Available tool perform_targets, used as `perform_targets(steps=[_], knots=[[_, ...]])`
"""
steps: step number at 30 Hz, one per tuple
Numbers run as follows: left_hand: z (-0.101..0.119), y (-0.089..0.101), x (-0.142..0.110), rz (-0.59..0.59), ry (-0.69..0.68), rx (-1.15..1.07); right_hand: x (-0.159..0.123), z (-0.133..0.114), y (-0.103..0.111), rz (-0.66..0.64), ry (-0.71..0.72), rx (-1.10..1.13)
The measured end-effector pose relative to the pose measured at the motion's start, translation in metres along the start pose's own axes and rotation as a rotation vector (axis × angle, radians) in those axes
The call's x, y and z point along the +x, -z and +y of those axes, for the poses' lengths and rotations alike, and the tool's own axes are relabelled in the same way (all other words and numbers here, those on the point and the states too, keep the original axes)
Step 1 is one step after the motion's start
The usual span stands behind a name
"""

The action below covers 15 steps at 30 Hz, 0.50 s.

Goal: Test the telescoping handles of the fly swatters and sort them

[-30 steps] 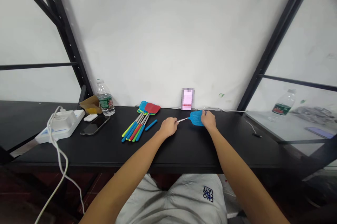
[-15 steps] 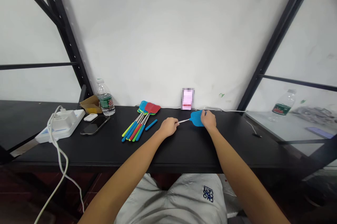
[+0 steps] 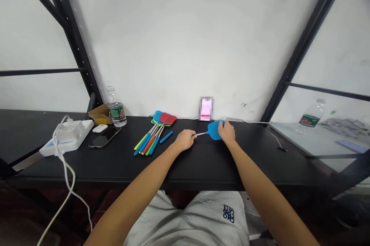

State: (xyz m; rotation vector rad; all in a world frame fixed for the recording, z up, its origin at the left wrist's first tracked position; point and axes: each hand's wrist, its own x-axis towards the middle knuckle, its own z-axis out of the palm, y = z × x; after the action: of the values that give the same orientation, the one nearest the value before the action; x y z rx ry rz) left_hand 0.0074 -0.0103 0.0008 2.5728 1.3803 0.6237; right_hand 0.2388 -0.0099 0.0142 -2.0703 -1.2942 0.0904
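Fly swatter (image 3: 214, 130) lies across the worktop (image 3: 208, 165) in front of the person, near the back edge, between both hands, with its blue mesh head to the right and its thin metal shaft (image 3: 201, 134) running left. The left hand (image 3: 184, 140) is closed around the near end of the shaft, its curled fingers hiding whatever grip is there. The right hand (image 3: 227, 131) sits at the right edge of the head, fingers bent over the mesh; whether it pinches the mesh or only presses down, I cannot tell. The swatter looks very light, with a shaft that is probably stiff but thin enough to flex and a mesh that would likely bend easily, so the shaft seems the surer place to hold. To the left lies a bundle of swatters (image 3: 150, 142) with coloured handles and red, blue and green heads, a loose blue handle (image 3: 166, 137) just beside it. Further left are a water bottle (image 3: 116, 109), a smartphone (image 3: 104, 137) and a power strip (image 3: 66, 138).
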Motion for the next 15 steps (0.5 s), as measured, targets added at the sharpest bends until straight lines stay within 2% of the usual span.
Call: perform_targets(steps=[9, 15], knots=[[0.0012, -0.0033, -0.0024, 0.034, 0.003, 0.067, -0.0042, -0.0043, -0.0003, -0.044, -0.017, -0.065], [0.0043, -0.0011, -0.0034, 0.034, -0.056, 0.177, -0.0044, -0.0053, -0.0011, -0.167, -0.054, -0.165]])
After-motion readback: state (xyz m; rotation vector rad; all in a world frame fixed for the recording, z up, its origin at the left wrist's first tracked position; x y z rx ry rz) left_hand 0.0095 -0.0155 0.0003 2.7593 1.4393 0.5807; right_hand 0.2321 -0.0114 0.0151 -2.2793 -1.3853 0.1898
